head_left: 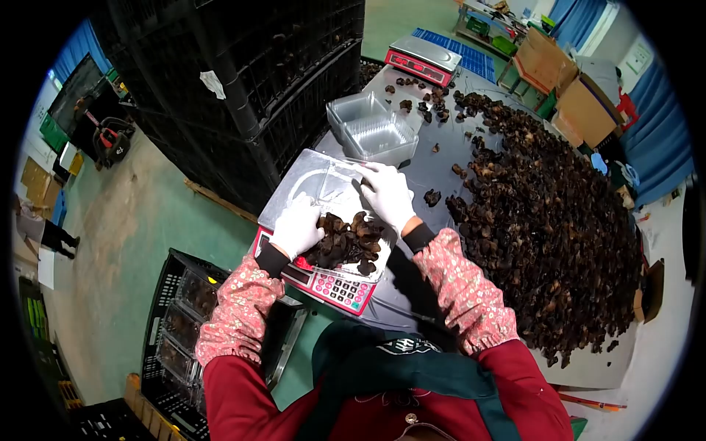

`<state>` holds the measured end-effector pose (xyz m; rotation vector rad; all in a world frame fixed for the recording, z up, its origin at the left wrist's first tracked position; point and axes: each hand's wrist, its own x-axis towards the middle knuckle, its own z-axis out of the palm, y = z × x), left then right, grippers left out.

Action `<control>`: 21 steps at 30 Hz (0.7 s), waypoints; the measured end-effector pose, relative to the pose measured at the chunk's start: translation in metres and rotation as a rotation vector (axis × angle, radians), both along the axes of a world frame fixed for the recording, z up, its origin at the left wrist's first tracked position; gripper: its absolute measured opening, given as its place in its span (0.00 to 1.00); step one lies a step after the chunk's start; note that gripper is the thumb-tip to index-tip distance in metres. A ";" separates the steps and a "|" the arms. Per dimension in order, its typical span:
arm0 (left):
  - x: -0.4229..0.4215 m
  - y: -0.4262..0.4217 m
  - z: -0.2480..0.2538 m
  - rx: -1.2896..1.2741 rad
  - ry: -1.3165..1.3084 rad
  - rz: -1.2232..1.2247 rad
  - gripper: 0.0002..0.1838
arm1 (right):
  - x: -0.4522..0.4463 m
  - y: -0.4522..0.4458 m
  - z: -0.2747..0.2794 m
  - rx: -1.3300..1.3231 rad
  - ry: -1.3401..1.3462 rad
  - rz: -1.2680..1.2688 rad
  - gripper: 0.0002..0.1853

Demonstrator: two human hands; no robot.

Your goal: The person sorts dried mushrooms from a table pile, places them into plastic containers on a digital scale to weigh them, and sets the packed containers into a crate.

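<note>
Between your two white-gloved hands, at the center of the frame, a transparent box (337, 197) holds a loose mound of dark, curled pieces (344, 242) atop a red-and-silver scale (342, 290). The opened plastic appears to run up and down the frame, its long axis hard to fix through the glare; the mound fills the lower part, with transparent plastic above it.

Your left hand (296, 226) is the nearer one, at the mound's left side, its fingers lightly bent and its thumb side against the outermost pieces or just beside them. Your right hand (387, 192) sits higher, to the upper right of the mound, fingers stretched toward the upper left over the plastic. Neither looks clenched; whether either grasps the box's edge or merely rests on it, you cannot tell from this view. The mound thus lies inward and to the right of your left hand, and below the fingers of your right.

Beyond your right hand, a broad heap (544, 228) of similar dark pieces spreads over the metal bench (430, 165) across the right of the frame. Other transparent boxes (371, 140) stand just above your right hand, near upper center.
</note>
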<state>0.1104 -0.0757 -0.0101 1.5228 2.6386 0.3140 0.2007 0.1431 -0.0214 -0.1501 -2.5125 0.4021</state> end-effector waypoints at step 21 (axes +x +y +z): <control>0.078 -0.058 0.044 1.050 -0.859 0.487 0.05 | 0.048 -0.055 0.045 -0.481 0.047 0.271 0.15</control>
